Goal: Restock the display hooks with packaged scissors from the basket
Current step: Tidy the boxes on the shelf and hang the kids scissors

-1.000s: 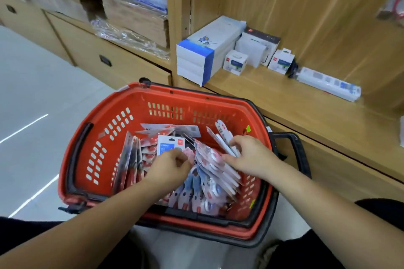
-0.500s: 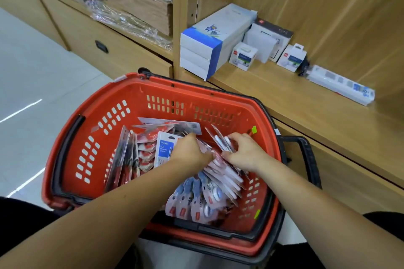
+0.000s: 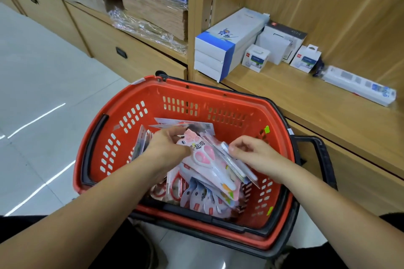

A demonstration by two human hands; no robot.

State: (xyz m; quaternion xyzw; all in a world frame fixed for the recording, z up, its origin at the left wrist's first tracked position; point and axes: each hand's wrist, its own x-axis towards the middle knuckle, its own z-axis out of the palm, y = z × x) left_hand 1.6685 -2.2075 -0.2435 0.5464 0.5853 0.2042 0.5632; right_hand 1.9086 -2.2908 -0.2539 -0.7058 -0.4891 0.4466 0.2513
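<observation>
A red shopping basket [image 3: 122, 120] with black handles stands on the floor in front of me, holding several packaged scissors. My left hand [image 3: 166, 148] grips the top of a pack of pink scissors [image 3: 207, 159], lifted and tilted above the pile. My right hand [image 3: 253, 155] pinches the edges of several thin packs [image 3: 238, 166] leaning against the basket's right side. More packs with blue and red scissors [image 3: 196, 196] lie underneath. No display hooks are in view.
A wooden shelf [image 3: 306, 102] runs behind the basket with white and blue boxes [image 3: 227, 46], small white boxes [image 3: 255, 58] and a long white pack [image 3: 358, 85]. Wrapped cardboard stacks [image 3: 153, 6] sit at the upper left. Grey tile floor [image 3: 43, 94] lies to the left.
My left hand has lifted a pack of pink scissors up from the pile. My right hand shifted slightly right along the leaning packs. The view has moved closer to the basket.
</observation>
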